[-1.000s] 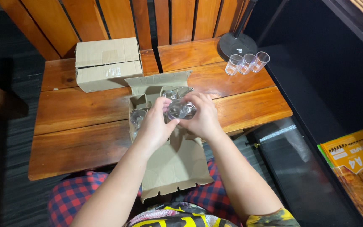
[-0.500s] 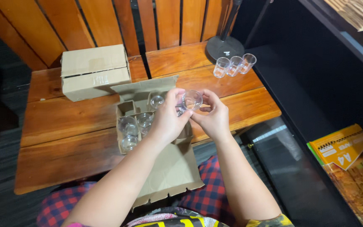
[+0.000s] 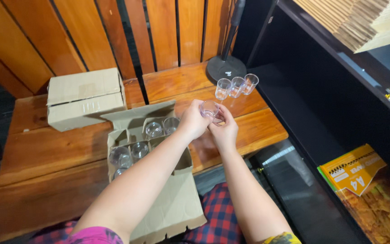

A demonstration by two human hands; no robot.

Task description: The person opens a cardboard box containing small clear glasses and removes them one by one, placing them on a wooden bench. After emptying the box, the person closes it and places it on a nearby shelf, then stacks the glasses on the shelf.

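Both my hands hold one small clear glass above the wooden table. My left hand grips it from the left and my right hand from below and the right. Just left of my hands lies an open cardboard box with dividers, and several clear glasses stand in its cells. Three more clear glasses stand in a row on the table's far right, beyond the held glass.
A shut cardboard box sits at the table's back left. A black round lamp base with a pole stands behind the three glasses. To the right is a dark shelf unit with an orange paper pack. A wooden slat wall backs the table.
My hands have lifted the glass out of the open box and carried it right, toward the row of three glasses. The view has shifted to the right.
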